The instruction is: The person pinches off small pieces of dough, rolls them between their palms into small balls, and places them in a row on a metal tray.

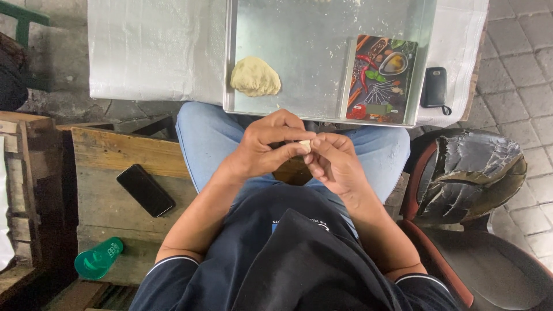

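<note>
- Mostly, the dough work looks barely begun, judging from how much dough sits untouched on the metal tray (322,34), the landmark for all that follows.
- Well below the tray's left side, a black phone (145,190) and a green bottle (98,259) lie on a wooden bench (109,152), not in use.
- On the tray's near-left corner rests the large dough lump (255,76), unshaped.
- Just below the tray's near edge, over the lap, the left hand (262,147) and right hand (334,164) meet, fingers closed together on a small dough piece (305,145), mostly hidden between them.
- On the tray's right side lies a spice-pictured board (381,78), bare of finished pieces.
- Right of the tray, a black key fob (434,86) lies on the white cloth (155,46).
</note>
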